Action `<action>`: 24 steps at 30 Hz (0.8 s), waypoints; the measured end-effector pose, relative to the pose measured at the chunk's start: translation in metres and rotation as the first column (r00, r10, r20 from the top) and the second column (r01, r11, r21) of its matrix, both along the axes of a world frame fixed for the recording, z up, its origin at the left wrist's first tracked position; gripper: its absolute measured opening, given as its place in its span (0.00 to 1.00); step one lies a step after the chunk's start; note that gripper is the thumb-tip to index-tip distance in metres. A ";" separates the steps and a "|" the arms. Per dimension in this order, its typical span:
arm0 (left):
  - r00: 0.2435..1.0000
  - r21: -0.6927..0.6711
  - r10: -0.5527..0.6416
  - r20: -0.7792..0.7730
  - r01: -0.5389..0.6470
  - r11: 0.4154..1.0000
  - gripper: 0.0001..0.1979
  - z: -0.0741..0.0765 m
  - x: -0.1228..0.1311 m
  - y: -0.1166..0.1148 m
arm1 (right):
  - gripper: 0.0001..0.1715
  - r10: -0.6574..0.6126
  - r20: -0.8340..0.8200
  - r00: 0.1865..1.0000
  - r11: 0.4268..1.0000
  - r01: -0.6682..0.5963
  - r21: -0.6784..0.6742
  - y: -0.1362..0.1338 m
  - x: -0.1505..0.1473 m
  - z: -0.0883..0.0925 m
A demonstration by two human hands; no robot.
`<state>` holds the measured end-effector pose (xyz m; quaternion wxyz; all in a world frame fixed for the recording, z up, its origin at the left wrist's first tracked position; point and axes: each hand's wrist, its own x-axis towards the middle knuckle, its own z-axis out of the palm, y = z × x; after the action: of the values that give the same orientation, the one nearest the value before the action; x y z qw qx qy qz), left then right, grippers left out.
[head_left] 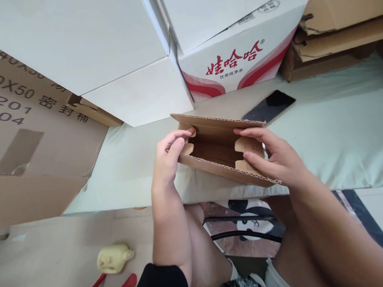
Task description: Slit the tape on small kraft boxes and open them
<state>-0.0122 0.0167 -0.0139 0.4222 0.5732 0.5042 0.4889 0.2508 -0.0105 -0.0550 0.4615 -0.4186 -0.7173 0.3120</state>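
A small brown cardboard box [222, 169] stands with its top open in front of me, its long flaps raised at the far and near sides. My left hand [170, 152] holds its left end, fingers and thumb bent over the small end flaps [188, 149]. At the other end my right hand [272, 153] grips the box, with the index finger along the far edge and the thumb on the notched end flap [249, 144]. Nothing shows inside the part of the box that I can see. A dark phone [270, 106] lies just behind the box.
Pale green cloth [330, 124] covers the surface. Behind stand white boxes [138, 91], a red-and-white printed carton [232, 69] and flattened cardboard [342, 35]. A large printed carton [61, 145] is at left. A yellow bottle [113, 258] lies on the floor.
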 end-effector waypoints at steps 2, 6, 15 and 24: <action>0.999 0.030 0.048 -0.016 -0.047 0.998 0.15 -0.002 0.003 0.002 | 0.19 0.003 -0.015 1.000 1.000 -0.003 -0.015 0.001 0.000 0.000; 0.999 0.121 0.052 -0.009 -0.050 0.991 0.26 -0.008 0.002 0.006 | 0.14 -0.026 -0.049 0.998 0.999 0.023 -0.045 0.001 -0.001 0.000; 0.997 0.221 0.060 0.041 -0.067 0.973 0.29 -0.031 -0.009 0.017 | 0.05 -0.129 -0.189 0.973 0.991 0.132 0.006 0.001 -0.009 0.000; 0.986 0.172 0.162 -0.038 -0.153 0.973 0.37 -0.038 -0.006 0.020 | 0.25 -0.178 -0.459 0.870 0.966 0.243 0.085 -0.001 -0.008 -0.011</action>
<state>-0.0181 0.0366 -0.0515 0.3191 0.5775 0.5157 0.5466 0.2425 -0.0111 -0.0658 0.6734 -0.3778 -0.5620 0.2966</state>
